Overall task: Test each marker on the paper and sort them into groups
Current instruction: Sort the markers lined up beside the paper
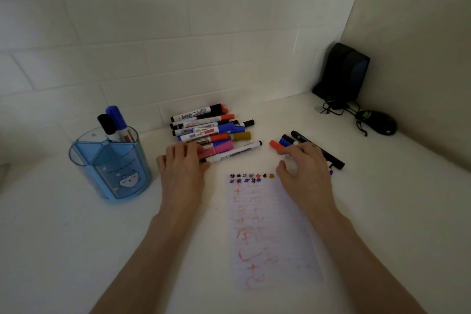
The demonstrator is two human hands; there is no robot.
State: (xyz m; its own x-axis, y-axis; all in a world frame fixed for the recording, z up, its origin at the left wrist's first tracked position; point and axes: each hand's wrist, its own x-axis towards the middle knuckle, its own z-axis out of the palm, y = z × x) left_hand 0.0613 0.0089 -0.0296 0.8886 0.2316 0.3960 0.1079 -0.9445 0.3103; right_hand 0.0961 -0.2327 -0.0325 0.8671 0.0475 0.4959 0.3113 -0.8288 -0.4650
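Marker pile (209, 130) lies above-left of paper (267, 224); small group (288, 141) above-right. L hand (182, 168) fingers curl onto pink marker (219, 149), can't tell if gripped. R hand (303, 168) curls round small group. Markers prob. light, stiff, smooth, roll-prone: pinch mid-barrel.

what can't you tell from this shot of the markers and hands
Head view, right hand: whether it grips a marker; it covers the barrels of the red, blue and black markers.
Head view, left hand: whether it grips the pink marker; fingers cover it.
Printed labels in the mixed marker pile: too small.
Red writing on the lined white paper: blurred.
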